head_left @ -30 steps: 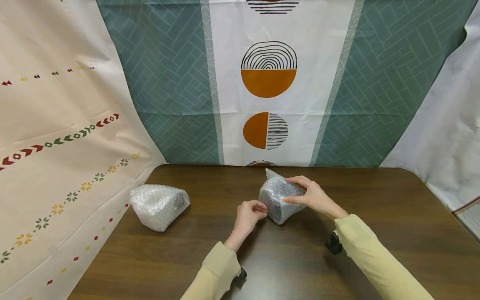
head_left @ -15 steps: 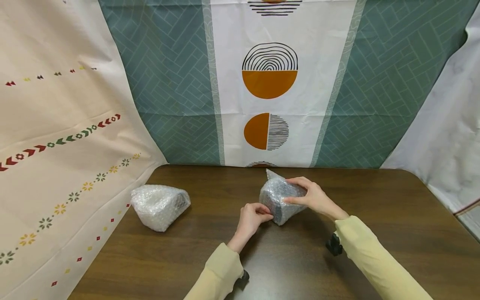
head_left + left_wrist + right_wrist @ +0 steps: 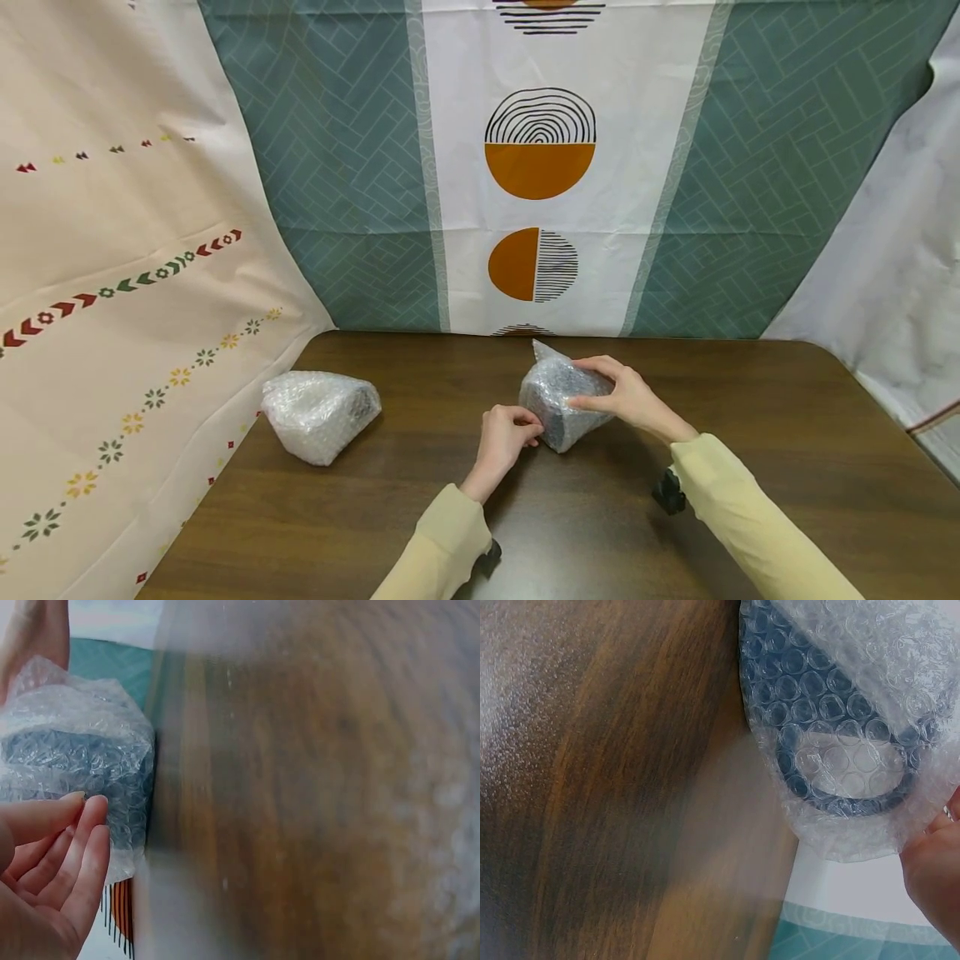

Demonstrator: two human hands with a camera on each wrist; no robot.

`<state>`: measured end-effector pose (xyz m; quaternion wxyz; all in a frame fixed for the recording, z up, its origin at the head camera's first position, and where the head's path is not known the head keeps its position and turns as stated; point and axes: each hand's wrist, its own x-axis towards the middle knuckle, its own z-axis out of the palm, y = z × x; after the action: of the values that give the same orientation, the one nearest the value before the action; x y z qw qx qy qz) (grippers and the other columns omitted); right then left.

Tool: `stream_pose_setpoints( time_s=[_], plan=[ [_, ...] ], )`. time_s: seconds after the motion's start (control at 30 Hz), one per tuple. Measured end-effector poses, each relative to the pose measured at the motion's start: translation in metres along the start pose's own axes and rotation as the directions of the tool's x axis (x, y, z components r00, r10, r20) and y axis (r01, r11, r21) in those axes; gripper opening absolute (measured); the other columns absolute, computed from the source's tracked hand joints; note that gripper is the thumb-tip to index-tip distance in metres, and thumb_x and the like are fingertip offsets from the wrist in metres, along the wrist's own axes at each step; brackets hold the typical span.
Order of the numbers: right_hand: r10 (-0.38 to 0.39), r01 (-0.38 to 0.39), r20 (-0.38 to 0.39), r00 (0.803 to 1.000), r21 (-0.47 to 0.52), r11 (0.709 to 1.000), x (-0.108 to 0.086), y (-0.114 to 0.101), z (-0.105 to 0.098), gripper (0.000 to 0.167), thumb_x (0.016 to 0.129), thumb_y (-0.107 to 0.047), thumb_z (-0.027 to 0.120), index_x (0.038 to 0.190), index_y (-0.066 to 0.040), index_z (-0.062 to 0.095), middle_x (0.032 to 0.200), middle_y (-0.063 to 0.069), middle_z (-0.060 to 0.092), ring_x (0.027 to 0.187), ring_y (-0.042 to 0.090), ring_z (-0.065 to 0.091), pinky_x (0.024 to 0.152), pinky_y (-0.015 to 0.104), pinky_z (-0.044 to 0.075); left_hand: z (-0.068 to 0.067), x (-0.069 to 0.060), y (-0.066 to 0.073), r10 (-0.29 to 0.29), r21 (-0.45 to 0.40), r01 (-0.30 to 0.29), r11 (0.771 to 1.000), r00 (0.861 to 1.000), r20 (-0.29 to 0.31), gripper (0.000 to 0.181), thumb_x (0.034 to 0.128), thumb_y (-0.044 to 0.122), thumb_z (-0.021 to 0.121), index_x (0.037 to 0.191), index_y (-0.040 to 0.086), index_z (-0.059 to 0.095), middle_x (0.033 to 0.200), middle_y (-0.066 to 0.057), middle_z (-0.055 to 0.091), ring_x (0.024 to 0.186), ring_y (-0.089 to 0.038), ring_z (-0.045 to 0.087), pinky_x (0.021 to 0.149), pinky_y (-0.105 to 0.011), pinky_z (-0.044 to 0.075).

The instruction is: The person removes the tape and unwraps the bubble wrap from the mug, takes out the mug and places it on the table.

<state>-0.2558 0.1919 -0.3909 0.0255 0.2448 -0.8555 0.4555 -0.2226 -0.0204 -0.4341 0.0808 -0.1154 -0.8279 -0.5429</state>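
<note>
A dark blue mug (image 3: pixel 802 690) wrapped in bubble wrap (image 3: pixel 551 392) sits on the table, its handle showing through the plastic in the right wrist view. My right hand (image 3: pixel 630 400) grips this bundle from the right, thumb on the near side and fingers over the top. At the bundle's lower left end, my left hand (image 3: pixel 501 437) pinches at the bubble wrap with thumb and fingertips. In the left wrist view, the left fingertips (image 3: pixel 96 806) meet the thumb against the wrap; whatever bit lies between them is too small to make out.
Another bubble-wrapped bundle (image 3: pixel 322 417) lies at the table's left edge, its contents unclear. The brown wooden table (image 3: pixel 420 500) ends at a patterned curtain (image 3: pixel 360 208) behind, with a cream cloth (image 3: pixel 150 333) on the left and a white one at right.
The left hand has shifted slightly right along the wrap's end, then back a touch, its fingertips drawing together. The right hand keeps its hold, and both bundles stay in place.
</note>
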Motion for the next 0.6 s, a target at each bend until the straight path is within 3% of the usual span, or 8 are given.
stream_pose_setpoints(
  time_s=[0.23,0.47,0.6],
  plan=[
    [0.011,-0.011,0.003,1.0,-0.003,1.0,0.001,0.002,0.0,0.062,0.071,-0.034,0.077,0.123,-0.01,0.054,0.119,0.004,0.05,0.107,0.022,0.044,0.089,0.044,0.035,0.0,-0.001,0.003,-0.009,-0.046,0.01,0.999,1.0,0.022,0.009,0.0716,-0.008,0.07,0.067,-0.001,0.067,0.056,-0.003,0.06,0.047,-0.019,0.06,0.043,-0.021,0.046],
    [0.011,-0.011,0.007,1.0,0.009,1.0,-0.001,-0.009,-0.001,0.06,0.073,-0.03,0.077,0.123,-0.006,0.054,0.119,0.007,0.05,0.108,0.024,0.043,0.09,0.045,0.034,-0.003,-0.003,0.006,0.059,0.014,-0.058,0.998,0.995,-0.084,0.012,0.0669,-0.002,0.076,0.072,0.003,0.066,0.065,0.0,0.063,0.055,-0.007,0.057,0.049,-0.02,0.046],
    [0.003,-0.003,0.0,1.0,-0.004,1.0,0.0,-0.005,-0.001,0.061,0.072,-0.031,0.077,0.123,-0.007,0.054,0.119,0.006,0.051,0.108,0.023,0.044,0.09,0.044,0.035,-0.002,-0.004,0.01,0.048,-0.016,-0.05,0.999,0.993,-0.109,0.012,0.0671,-0.001,0.077,0.075,0.002,0.069,0.069,-0.001,0.065,0.059,-0.007,0.06,0.051,-0.02,0.047]
  ],
)
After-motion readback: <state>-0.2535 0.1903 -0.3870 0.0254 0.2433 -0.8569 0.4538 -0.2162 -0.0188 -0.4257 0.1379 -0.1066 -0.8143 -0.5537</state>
